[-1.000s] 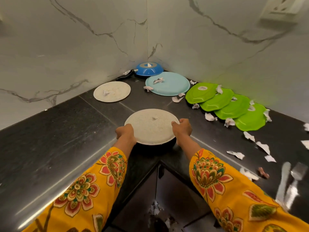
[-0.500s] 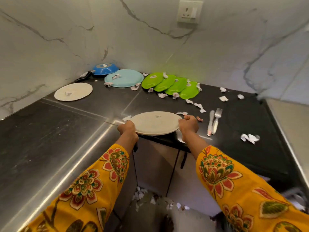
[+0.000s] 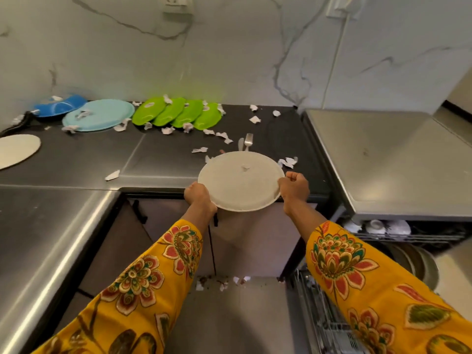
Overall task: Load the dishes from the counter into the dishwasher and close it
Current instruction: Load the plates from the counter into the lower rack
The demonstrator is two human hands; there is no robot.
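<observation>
Between her left hand (image 3: 199, 196) and right hand (image 3: 293, 186), both clamped on its rim, the cream plate (image 3: 240, 183) looked mid-carry, needing a swing rightward and down to the open dishwasher rack (image 3: 329, 325).

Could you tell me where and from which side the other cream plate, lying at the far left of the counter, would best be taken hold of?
The cream plate lies flat on the dark counter, so probably its thin rim is the only hold. Come from the counter's front edge and pinch the near rim, thumb on top; a second hand on the opposite rim would steady it.
</observation>
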